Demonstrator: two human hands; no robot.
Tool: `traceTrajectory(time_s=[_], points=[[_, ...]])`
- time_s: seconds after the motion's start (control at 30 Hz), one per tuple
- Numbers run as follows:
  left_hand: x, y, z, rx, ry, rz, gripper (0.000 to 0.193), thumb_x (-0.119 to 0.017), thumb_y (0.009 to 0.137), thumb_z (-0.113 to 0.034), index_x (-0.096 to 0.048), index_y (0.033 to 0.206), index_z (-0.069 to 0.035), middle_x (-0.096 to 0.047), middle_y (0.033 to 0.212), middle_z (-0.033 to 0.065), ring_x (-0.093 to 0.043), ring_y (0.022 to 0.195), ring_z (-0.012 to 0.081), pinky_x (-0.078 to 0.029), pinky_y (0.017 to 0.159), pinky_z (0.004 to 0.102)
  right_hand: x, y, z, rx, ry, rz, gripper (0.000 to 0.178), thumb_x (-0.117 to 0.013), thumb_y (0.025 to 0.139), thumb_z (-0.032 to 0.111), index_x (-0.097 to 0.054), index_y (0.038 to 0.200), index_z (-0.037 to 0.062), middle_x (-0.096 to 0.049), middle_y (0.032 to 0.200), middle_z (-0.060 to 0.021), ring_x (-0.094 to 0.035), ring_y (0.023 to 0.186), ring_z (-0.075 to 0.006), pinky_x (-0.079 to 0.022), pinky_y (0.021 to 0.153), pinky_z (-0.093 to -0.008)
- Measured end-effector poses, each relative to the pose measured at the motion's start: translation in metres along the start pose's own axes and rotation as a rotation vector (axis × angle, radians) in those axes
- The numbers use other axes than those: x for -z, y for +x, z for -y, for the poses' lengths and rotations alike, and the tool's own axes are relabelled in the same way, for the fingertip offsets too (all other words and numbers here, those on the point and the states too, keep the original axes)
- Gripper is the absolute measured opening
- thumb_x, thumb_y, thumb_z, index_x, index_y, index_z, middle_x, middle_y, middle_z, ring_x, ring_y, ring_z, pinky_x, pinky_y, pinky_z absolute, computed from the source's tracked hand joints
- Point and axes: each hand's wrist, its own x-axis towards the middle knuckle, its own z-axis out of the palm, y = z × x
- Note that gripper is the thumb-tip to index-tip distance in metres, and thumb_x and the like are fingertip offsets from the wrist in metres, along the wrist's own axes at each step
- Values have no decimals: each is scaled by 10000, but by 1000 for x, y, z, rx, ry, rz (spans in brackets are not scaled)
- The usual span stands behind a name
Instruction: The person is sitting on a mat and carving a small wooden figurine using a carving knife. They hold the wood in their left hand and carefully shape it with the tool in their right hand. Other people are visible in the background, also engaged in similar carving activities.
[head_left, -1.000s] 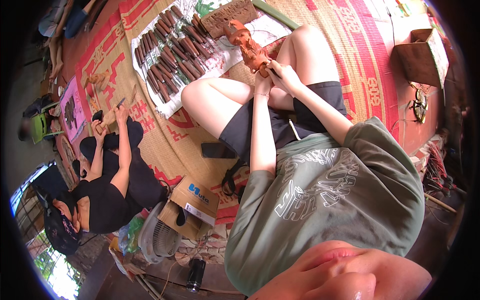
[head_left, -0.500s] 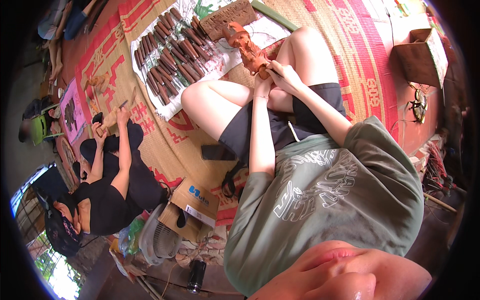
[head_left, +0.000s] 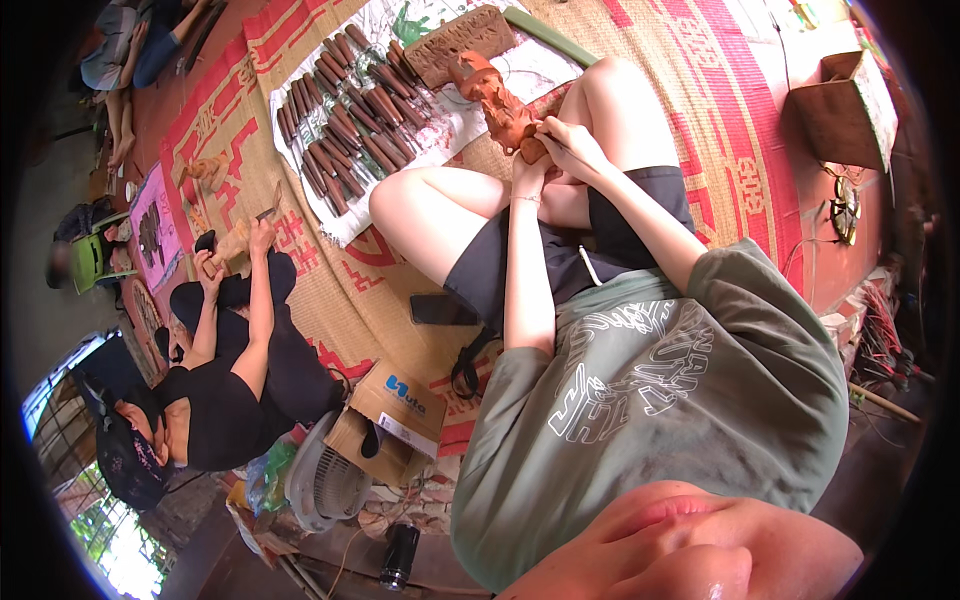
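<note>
A reddish-brown carved wooden figure [head_left: 508, 122] stands out beyond my lap, tilted away to the upper left. Its flat base end points toward me, and my left hand [head_left: 530, 177] is closed around it there. My right hand [head_left: 572, 150] pinches a thin, dark stick-like tool [head_left: 567, 153] against the base of the figure. What tip the tool has is hidden by fingers and wood. Beyond the figure lies a brown block with carved relief [head_left: 458, 46].
Rows of wooden-handled carving tools [head_left: 345, 110] cover a white cloth to the left. A phone [head_left: 443, 310] lies by my left thigh, near a cardboard box [head_left: 390, 415]. Further left, another person [head_left: 215, 400] holds a pale wooden piece [head_left: 235, 243]. A wooden box [head_left: 848, 112] stands right.
My right hand has shifted slightly at the figure's base, and more of the flat base end shows. The whole view has moved a little. Both hands keep their hold.
</note>
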Motion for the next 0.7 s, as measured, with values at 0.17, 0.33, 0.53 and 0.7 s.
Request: traceTrajectory(time_s=[0.17,0.33,0.53,0.7], points=[[-10,-2,-1,-76,-59,-66,369,-675,687,-47,-522,1021,-13,-582,805,83,-597,567,154,-527,494,252,0,-11,-3,25,-85,76,127,-541,824,115,-482,844,4,-571,702,-187,-575,655,-365,-462,596,-403],[-6,-7,-4,-51,-31,-37,320,-677,689,-53,-529,969,-5,-585,794,88,-604,588,152,-529,495,243,8,1,5,-1,-13,50,140,-561,813,108,-484,834,-6,-573,702,-191,-576,657,-369,-464,594,-400],[-4,0,4,-176,-65,-1,291,-669,710,-71,-536,963,-16,-595,840,80,-611,652,160,-551,559,266,0,-9,-5,99,-77,73,130,-555,803,119,-486,841,16,-567,660,-177,-579,615,-348,-457,564,-408],[-5,-5,-4,-30,51,5,249,-666,712,-78,-557,924,-7,-606,788,97,-607,613,147,-533,524,239,10,8,-6,78,-87,57,117,-545,817,119,-492,816,15,-566,666,-176,-578,626,-354,-457,559,-401]])
